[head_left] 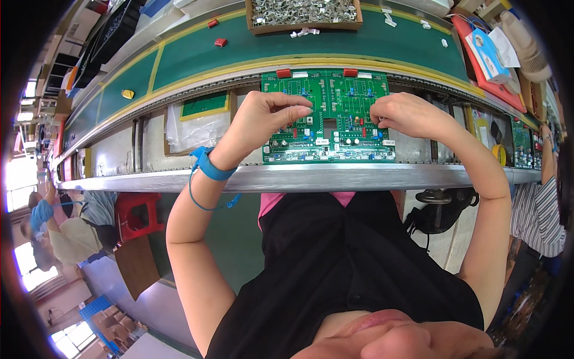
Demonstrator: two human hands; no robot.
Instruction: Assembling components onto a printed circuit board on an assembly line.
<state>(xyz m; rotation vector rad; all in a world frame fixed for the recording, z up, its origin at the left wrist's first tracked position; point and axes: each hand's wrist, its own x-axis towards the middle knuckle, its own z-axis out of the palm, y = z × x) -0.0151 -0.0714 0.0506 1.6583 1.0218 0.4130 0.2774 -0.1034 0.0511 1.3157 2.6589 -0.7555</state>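
Note:
A green circuit board [327, 90] lies across the rails in front of me, set with red, blue and white components. Along its far edge are red block-shaped parts [350, 72] and white ones. My left hand [263, 116] is over the board's left side, thumb and index finger pinched; anything between them is too small to make out. At the board's right side my right hand [409, 115] has its fingertips closed low over the components, hiding whatever they hold. A blue wrist strap [214, 166] with a coiled cord circles my left wrist.
A cardboard box [304, 25] of small metal parts stands beyond the board on the green bench [203, 54]. Loose red parts [220, 42] lie left of it. A tissue box [487, 55] sits far right. The metal rail [323, 178] runs along the near edge. Other people work at both sides.

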